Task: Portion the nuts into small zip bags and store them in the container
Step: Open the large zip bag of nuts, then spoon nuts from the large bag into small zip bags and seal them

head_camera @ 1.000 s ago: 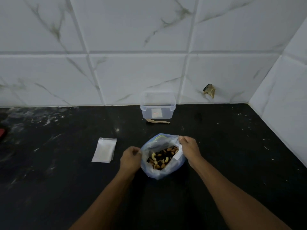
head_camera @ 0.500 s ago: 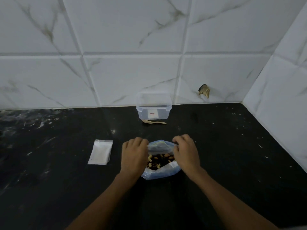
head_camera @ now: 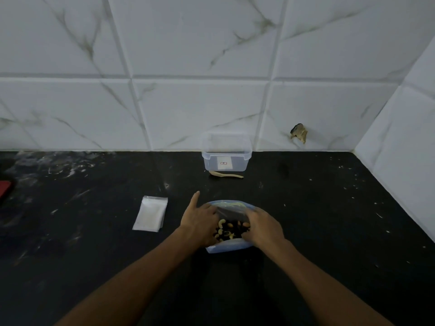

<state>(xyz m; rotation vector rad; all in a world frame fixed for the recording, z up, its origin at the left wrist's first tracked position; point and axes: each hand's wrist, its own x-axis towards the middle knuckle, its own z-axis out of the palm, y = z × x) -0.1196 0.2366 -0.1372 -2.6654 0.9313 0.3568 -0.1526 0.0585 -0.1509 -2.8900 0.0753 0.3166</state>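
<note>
A large clear bag of mixed nuts [head_camera: 231, 229] lies on the black counter [head_camera: 317, 220] in front of me. My left hand [head_camera: 200, 222] grips the bag's left side, its index finger sticking out toward the wall. My right hand [head_camera: 263, 228] grips the right side. Cashews and dark pieces show between the hands. A stack of small white zip bags [head_camera: 150, 213] lies flat to the left of the nut bag. A clear plastic container [head_camera: 225, 156] without a lid stands against the wall, farther back.
A small wooden spoon [head_camera: 224, 174] lies just in front of the container. White marble-pattern tiles form the back wall and the right wall [head_camera: 404, 147]. A red object [head_camera: 4, 188] shows at the far left edge. A chipped hole [head_camera: 299, 134] marks the back wall.
The hands have moved from holding the bag's mouth wide to pressing in over its sides. The bag now lies lower and flatter. My left index finger has lifted.
</note>
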